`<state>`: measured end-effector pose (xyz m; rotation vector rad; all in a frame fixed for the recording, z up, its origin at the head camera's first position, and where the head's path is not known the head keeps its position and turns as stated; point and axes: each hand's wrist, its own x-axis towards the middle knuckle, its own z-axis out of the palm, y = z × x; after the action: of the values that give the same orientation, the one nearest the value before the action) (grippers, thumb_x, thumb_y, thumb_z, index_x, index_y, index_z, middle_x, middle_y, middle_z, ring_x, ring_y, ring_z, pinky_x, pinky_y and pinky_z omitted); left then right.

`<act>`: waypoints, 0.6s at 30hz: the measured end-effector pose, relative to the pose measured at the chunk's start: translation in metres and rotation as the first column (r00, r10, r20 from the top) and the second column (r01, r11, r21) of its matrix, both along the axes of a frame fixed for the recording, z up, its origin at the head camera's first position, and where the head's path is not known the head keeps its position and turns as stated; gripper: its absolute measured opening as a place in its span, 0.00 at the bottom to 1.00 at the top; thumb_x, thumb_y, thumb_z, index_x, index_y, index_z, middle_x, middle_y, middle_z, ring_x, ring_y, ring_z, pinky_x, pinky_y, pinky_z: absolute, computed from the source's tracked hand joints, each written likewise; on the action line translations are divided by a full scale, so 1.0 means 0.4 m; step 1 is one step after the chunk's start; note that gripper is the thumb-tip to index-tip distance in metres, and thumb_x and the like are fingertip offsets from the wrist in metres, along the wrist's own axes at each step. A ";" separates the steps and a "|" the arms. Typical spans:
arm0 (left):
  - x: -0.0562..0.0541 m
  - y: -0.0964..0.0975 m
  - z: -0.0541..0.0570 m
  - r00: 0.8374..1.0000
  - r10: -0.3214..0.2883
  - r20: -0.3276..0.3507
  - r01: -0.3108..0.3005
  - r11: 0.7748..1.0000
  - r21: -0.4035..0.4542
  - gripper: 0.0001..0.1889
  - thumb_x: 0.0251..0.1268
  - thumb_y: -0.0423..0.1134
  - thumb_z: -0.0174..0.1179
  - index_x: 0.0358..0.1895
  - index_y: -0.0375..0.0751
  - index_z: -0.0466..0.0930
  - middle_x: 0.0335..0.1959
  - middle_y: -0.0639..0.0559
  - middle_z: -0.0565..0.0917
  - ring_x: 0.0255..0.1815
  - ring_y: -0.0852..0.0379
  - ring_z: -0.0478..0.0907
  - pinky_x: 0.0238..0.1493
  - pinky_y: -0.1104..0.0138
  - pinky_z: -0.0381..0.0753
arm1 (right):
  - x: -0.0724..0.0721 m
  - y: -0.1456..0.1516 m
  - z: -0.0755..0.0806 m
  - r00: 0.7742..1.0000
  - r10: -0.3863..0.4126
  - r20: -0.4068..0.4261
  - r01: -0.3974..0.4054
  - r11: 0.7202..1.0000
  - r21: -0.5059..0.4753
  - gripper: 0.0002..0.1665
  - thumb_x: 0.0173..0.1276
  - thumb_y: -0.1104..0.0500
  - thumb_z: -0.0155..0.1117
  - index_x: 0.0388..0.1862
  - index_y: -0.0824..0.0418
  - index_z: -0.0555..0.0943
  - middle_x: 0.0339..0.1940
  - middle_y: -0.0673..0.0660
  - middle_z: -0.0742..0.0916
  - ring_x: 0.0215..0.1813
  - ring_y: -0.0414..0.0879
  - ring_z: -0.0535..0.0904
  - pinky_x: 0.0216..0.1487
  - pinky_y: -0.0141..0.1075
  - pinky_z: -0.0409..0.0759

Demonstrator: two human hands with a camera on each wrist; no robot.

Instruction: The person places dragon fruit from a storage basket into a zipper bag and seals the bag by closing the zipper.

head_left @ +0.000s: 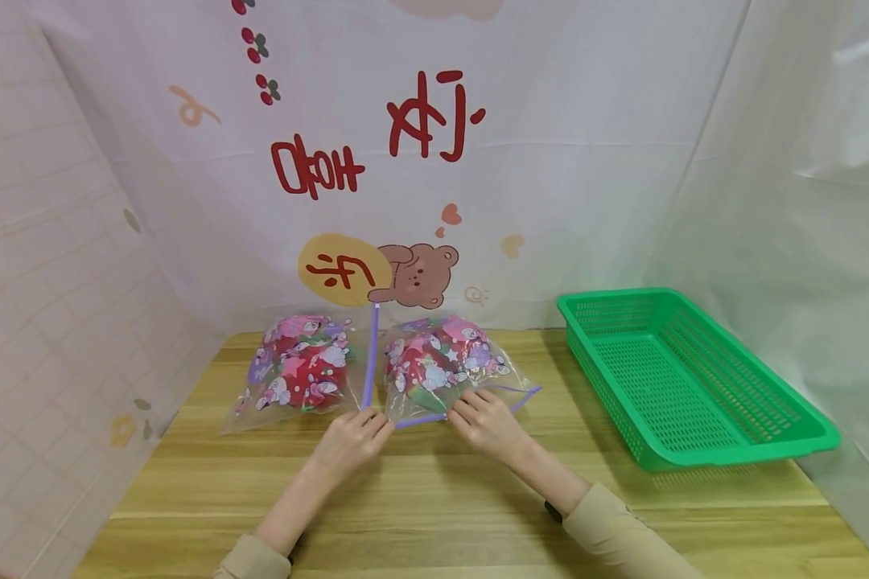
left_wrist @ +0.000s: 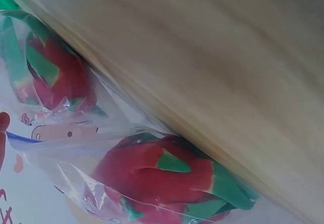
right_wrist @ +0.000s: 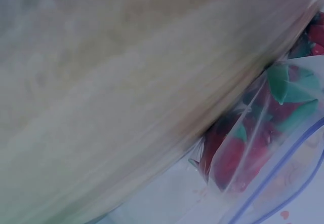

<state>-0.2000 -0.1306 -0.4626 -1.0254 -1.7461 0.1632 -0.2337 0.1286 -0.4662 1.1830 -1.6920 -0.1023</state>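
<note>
Two clear zip bags printed with pink and purple cartoons lie side by side. Red and green dragon fruit shows through the left bag, whose purple zip strip faces right. More dragon fruit fills the right bag, its mouth towards me. At that mouth's left corner, my left hand pinches the purple edge. My right hand pinches the same edge near its middle. Right of that hand, the two purple zip strips stand apart. The fingertips are partly hidden.
A green plastic basket stands on the right of the wooden table. White printed sheeting hangs behind the table and along both sides.
</note>
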 end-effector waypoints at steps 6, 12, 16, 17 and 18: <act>-0.004 0.010 -0.005 1.000 0.025 0.004 -0.024 1.000 -0.017 0.24 0.76 0.29 0.32 0.26 0.43 0.78 0.23 0.55 0.83 0.28 0.59 0.83 0.23 0.71 0.81 | -0.002 -0.009 -0.006 1.000 0.001 -0.011 0.000 1.000 0.021 0.11 0.66 0.59 0.57 0.28 0.55 0.85 0.26 0.46 0.87 0.31 0.41 0.81 0.34 0.30 0.81; -0.009 0.013 -0.006 1.000 -0.004 0.012 0.004 1.000 -0.004 0.22 0.74 0.29 0.35 0.24 0.44 0.77 0.22 0.55 0.81 0.27 0.59 0.81 0.20 0.72 0.78 | -0.004 -0.001 0.001 1.000 0.008 0.007 -0.008 1.000 0.010 0.10 0.63 0.62 0.58 0.25 0.55 0.83 0.25 0.47 0.87 0.30 0.42 0.80 0.32 0.31 0.79; -0.011 0.013 -0.002 1.000 -0.023 0.017 0.023 1.000 0.001 0.22 0.74 0.30 0.35 0.24 0.44 0.77 0.23 0.56 0.81 0.27 0.60 0.81 0.21 0.72 0.78 | -0.008 0.014 0.009 1.000 0.009 0.022 -0.009 1.000 0.008 0.11 0.64 0.63 0.57 0.24 0.56 0.83 0.24 0.47 0.86 0.30 0.42 0.79 0.30 0.31 0.78; -0.011 0.012 0.000 1.000 -0.024 0.018 0.025 1.000 -0.001 0.23 0.74 0.30 0.35 0.24 0.44 0.77 0.23 0.56 0.82 0.26 0.60 0.81 0.21 0.72 0.78 | -0.009 0.020 0.010 1.000 0.004 0.026 -0.004 1.000 0.015 0.11 0.64 0.63 0.57 0.24 0.56 0.82 0.24 0.47 0.86 0.30 0.43 0.80 0.31 0.31 0.78; -0.011 0.010 0.002 0.999 -0.029 0.021 0.029 1.000 0.007 0.23 0.75 0.30 0.34 0.24 0.44 0.78 0.23 0.55 0.82 0.26 0.60 0.81 0.21 0.72 0.79 | -0.010 0.026 0.012 0.999 0.000 0.040 0.000 1.000 0.015 0.10 0.64 0.62 0.58 0.23 0.56 0.82 0.24 0.47 0.86 0.30 0.43 0.80 0.31 0.31 0.78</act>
<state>-0.2045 -0.1264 -0.4618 -1.0502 -1.7488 0.1292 -0.2378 0.1391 -0.4614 1.2031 -1.7291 -0.0918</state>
